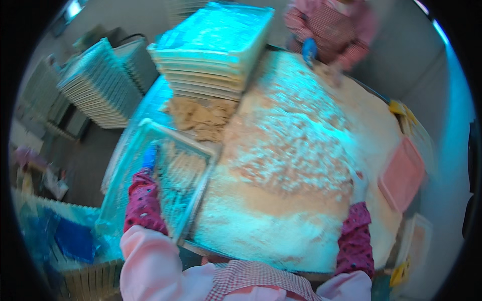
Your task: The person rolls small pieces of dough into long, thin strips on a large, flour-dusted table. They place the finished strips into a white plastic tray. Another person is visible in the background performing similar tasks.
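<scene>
My left hand [149, 156], in a blue glove, is over a shallow pale tray [201, 193]. Rows of small, pale, floury pieces [185, 168] lie in that tray beside the hand. Blur hides its fingers, and I see nothing clearly held. To the right, my right hand [359, 186], in a whitish glove, rests at the right edge of a wide heap of flour-dusted pieces [296, 145]. Its fingers blend into the pale powder, so their pose is unclear. The heap is spread over a powder-covered table [271, 220]. Dark pink patterned sleeves cover both my forearms.
Stacked trays [201, 65] topped with blue film stand at the far left of the table, with a crumpled tan cloth [201, 115] before them. A co-worker [329, 30] leans over the far end. A pink lid or tray [402, 174] lies right. More tray stacks [100, 83] stand left.
</scene>
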`<state>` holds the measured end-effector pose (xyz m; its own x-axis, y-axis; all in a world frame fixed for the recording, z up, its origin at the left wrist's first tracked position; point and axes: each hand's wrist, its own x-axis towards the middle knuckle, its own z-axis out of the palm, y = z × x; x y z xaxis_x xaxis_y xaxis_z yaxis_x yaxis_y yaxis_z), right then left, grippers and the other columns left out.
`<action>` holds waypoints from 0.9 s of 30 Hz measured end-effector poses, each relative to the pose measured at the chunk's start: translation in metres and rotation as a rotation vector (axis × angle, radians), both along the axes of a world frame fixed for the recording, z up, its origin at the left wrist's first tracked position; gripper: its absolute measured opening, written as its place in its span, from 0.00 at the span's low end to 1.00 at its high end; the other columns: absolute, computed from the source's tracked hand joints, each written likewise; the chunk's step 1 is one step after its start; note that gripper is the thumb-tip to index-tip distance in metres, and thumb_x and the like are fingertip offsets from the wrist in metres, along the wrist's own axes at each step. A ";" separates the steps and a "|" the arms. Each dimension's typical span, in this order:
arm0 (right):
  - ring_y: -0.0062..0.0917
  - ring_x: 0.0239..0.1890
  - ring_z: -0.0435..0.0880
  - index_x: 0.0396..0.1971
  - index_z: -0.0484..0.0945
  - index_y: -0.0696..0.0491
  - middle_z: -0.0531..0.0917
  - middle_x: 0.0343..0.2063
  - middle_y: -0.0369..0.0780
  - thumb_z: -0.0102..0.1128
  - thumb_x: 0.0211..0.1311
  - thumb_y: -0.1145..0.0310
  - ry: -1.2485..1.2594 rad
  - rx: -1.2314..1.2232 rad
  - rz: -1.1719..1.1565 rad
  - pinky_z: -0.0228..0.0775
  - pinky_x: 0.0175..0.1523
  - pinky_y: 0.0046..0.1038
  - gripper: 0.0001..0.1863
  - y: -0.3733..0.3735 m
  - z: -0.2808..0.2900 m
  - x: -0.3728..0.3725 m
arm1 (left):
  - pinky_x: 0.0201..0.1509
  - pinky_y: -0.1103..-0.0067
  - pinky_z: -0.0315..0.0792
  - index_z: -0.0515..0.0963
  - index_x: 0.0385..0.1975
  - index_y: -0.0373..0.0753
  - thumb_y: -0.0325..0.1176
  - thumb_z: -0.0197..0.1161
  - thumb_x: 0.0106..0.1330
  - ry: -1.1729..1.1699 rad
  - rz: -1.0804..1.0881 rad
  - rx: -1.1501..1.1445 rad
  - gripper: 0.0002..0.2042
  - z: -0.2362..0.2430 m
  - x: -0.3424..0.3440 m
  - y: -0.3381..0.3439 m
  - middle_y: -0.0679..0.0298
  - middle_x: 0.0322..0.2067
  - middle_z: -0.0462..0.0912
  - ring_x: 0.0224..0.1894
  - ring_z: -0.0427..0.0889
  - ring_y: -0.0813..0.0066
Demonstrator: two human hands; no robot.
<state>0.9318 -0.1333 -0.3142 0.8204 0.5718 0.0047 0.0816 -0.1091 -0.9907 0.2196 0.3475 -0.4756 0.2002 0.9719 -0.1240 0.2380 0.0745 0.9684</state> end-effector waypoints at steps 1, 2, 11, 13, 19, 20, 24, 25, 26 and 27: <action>0.20 0.31 0.74 0.33 0.73 0.56 0.76 0.29 0.35 0.59 0.53 0.70 -0.177 -0.012 -0.035 0.69 0.37 0.23 0.09 -0.011 0.018 -0.017 | 0.52 0.74 0.65 0.71 0.50 0.37 0.48 0.40 0.69 -0.113 -0.040 0.009 0.23 -0.003 0.030 -0.002 0.60 0.43 0.75 0.47 0.72 0.68; 0.21 0.31 0.74 0.32 0.73 0.56 0.76 0.29 0.36 0.59 0.53 0.69 -0.344 -0.032 -0.052 0.68 0.37 0.23 0.09 -0.016 0.033 -0.045 | 0.54 0.75 0.64 0.69 0.51 0.37 0.46 0.39 0.70 -0.229 -0.067 0.017 0.22 0.005 0.052 -0.007 0.60 0.46 0.74 0.48 0.71 0.69; 0.37 0.48 0.75 0.28 0.78 0.51 0.76 0.44 0.45 0.58 0.44 0.72 -0.651 -0.114 0.812 0.66 0.51 0.33 0.08 -0.109 0.045 -0.234 | 0.56 0.71 0.63 0.66 0.54 0.35 0.32 0.54 0.62 0.158 -0.596 0.600 0.20 0.166 0.223 -0.274 0.54 0.51 0.71 0.52 0.70 0.59; 0.38 0.57 0.67 0.46 0.71 0.56 0.69 0.53 0.48 0.53 0.54 0.71 -0.362 -0.224 0.438 0.57 0.60 0.34 0.18 -0.145 0.008 -0.218 | 0.55 0.68 0.64 0.66 0.54 0.35 0.35 0.55 0.61 0.142 -0.835 0.539 0.21 0.177 0.256 -0.327 0.52 0.50 0.72 0.51 0.71 0.55; 0.36 0.60 0.60 0.63 0.48 0.58 0.63 0.57 0.48 0.47 0.60 0.72 0.004 -0.192 0.062 0.50 0.64 0.33 0.32 -0.123 0.000 -0.252 | 0.45 0.65 0.69 0.70 0.47 0.37 0.38 0.60 0.54 0.232 -1.120 0.361 0.20 0.156 0.386 -0.440 0.51 0.41 0.77 0.43 0.74 0.51; 0.40 0.58 0.63 0.61 0.50 0.62 0.62 0.56 0.51 0.52 0.56 0.68 -0.049 -0.208 0.037 0.51 0.63 0.37 0.34 -0.117 0.014 -0.251 | 0.44 0.65 0.70 0.70 0.46 0.38 0.37 0.60 0.53 0.201 -1.085 0.524 0.20 0.149 0.386 -0.447 0.51 0.41 0.76 0.43 0.75 0.52; 0.43 0.52 0.66 0.55 0.60 0.57 0.68 0.49 0.51 0.60 0.46 0.70 -0.815 -0.427 0.275 0.57 0.58 0.39 0.33 -0.131 0.036 -0.222 | 0.45 0.68 0.70 0.73 0.45 0.41 0.32 0.62 0.50 0.243 -1.050 0.589 0.19 0.150 0.362 -0.447 0.56 0.44 0.75 0.43 0.75 0.55; 0.42 0.51 0.68 0.53 0.62 0.56 0.70 0.47 0.49 0.60 0.46 0.70 -0.910 -0.441 0.336 0.58 0.57 0.38 0.30 -0.125 0.035 -0.223 | 0.45 0.68 0.70 0.73 0.45 0.41 0.32 0.62 0.50 0.284 -1.036 0.556 0.19 0.151 0.355 -0.445 0.56 0.44 0.75 0.43 0.75 0.55; 0.40 0.49 0.69 0.51 0.65 0.55 0.71 0.45 0.47 0.60 0.47 0.70 -1.005 -0.454 0.400 0.60 0.55 0.38 0.28 -0.116 0.034 -0.223 | 0.43 0.68 0.71 0.74 0.43 0.43 0.32 0.62 0.51 0.195 -0.998 0.619 0.17 0.145 0.352 -0.443 0.57 0.42 0.77 0.41 0.76 0.56; 0.39 0.48 0.71 0.49 0.67 0.54 0.73 0.43 0.46 0.60 0.47 0.70 -1.111 -0.463 0.466 0.61 0.54 0.37 0.25 -0.108 0.036 -0.223 | 0.43 0.68 0.71 0.75 0.43 0.44 0.33 0.62 0.51 0.223 -0.997 0.601 0.16 0.146 0.348 -0.440 0.57 0.41 0.77 0.40 0.76 0.56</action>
<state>0.7092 -0.2417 -0.2783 0.2275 0.9333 0.2780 0.9562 -0.1601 -0.2451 0.5676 -0.0927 -0.3297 0.9341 0.3133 0.1711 0.1012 -0.6921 0.7147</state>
